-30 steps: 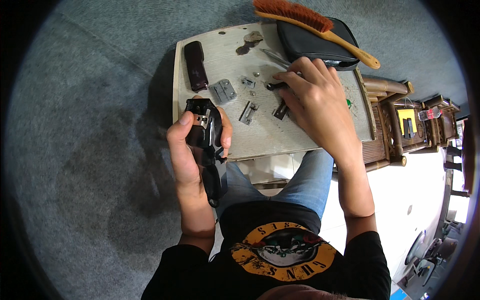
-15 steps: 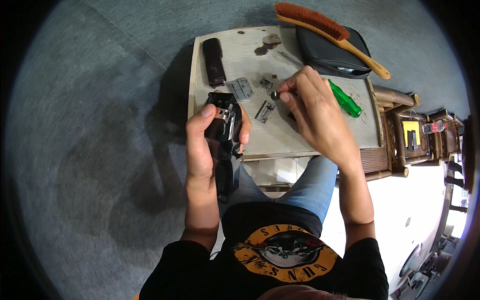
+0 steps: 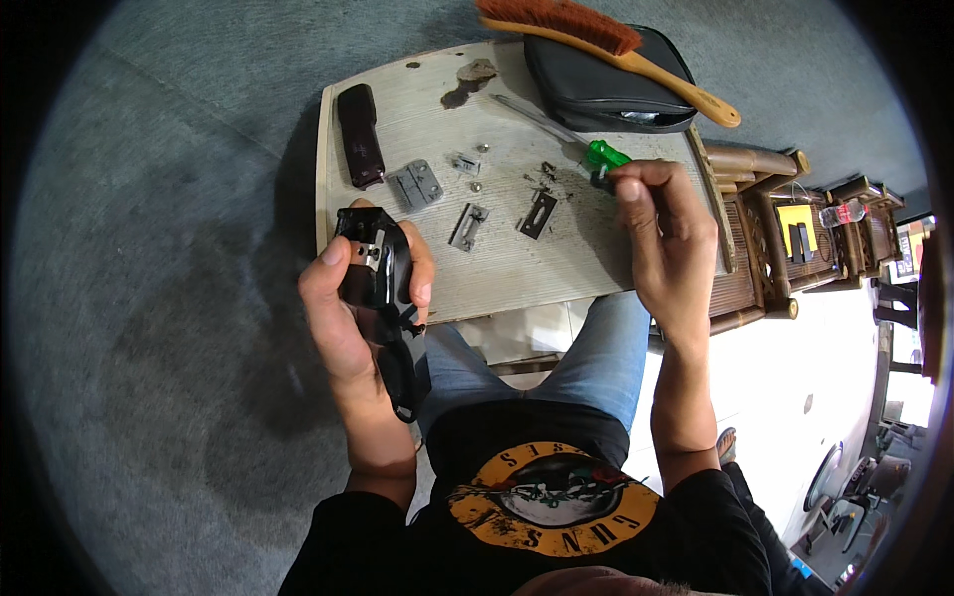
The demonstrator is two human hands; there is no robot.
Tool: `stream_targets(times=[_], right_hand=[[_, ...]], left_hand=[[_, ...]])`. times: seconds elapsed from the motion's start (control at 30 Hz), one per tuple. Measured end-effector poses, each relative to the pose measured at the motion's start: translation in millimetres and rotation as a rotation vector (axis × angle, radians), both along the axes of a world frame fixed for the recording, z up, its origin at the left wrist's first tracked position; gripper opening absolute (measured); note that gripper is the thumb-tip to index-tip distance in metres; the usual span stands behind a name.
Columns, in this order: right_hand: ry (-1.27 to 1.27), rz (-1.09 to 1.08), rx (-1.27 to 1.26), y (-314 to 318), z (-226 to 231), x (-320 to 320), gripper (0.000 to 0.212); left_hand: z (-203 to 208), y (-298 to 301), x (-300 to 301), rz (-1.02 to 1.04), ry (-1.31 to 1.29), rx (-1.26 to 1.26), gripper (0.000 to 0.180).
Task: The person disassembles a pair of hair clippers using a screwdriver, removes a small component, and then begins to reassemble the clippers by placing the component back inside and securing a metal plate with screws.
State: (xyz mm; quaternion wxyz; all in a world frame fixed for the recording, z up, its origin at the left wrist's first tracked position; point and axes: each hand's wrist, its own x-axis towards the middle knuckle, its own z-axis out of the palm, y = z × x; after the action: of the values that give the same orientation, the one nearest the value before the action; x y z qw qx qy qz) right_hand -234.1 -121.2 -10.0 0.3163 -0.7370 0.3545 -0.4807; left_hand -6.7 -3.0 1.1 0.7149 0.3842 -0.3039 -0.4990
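In my left hand (image 3: 333, 318) is a black hair clipper (image 3: 393, 338), held upright with the thumb beside the bare metal fitting at its head. My right hand (image 3: 671, 233) has its thumb and fingers closed at the green handle of a screwdriver (image 3: 608, 157) that lies on the table; the hand hides the handle's end. Two small round screws (image 3: 476, 187) rest on the table beside a small metal part (image 3: 465, 164). Nearby lie a clipper blade (image 3: 469, 227), a dark blade plate (image 3: 538, 216) and a grey rectangular piece (image 3: 417, 184).
A dark maroon clipper cover (image 3: 360, 136) lies at the left of the pale wooden table (image 3: 447, 288). A wooden-handled brush (image 3: 656, 81) rests across a black zip case (image 3: 566, 84) at the back right. Hair clippings dot the surface. Bamboo furniture (image 3: 745, 161) stands to the right.
My right hand has let go of a small round screw, now on the table, and moved right to the screwdriver's handle. My left hand still holds the clipper. The view has shifted.
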Motion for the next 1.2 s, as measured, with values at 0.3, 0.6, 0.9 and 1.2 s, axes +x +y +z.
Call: stream_targets(times=[0.3, 0.6, 0.9, 1.2], right_hand=[[0.103, 0.022, -0.195, -3.7, 3.8, 4.7, 0.012], [-0.158, 0.13, 0.152, -2.7, -4.0, 0.4, 0.01], [-0.353, 0.268, 0.376, -4.9, 3.2, -10.4, 0.015], [-0.216, 0.319, 0.24, -12.0, 3.3, -12.5, 0.029]], left_hand=[[0.5, -4.1, -4.7, 0.023, -0.015, -0.067, 0.048], [-2.4, -3.5, -1.0, 0.033, -0.011, -0.026, 0.047], [-2.9, -4.3, -1.4, 0.008, 0.018, -0.035, 0.047], [-2.7, -5.3, 0.6, 0.001, 0.01, -0.03, 0.048]])
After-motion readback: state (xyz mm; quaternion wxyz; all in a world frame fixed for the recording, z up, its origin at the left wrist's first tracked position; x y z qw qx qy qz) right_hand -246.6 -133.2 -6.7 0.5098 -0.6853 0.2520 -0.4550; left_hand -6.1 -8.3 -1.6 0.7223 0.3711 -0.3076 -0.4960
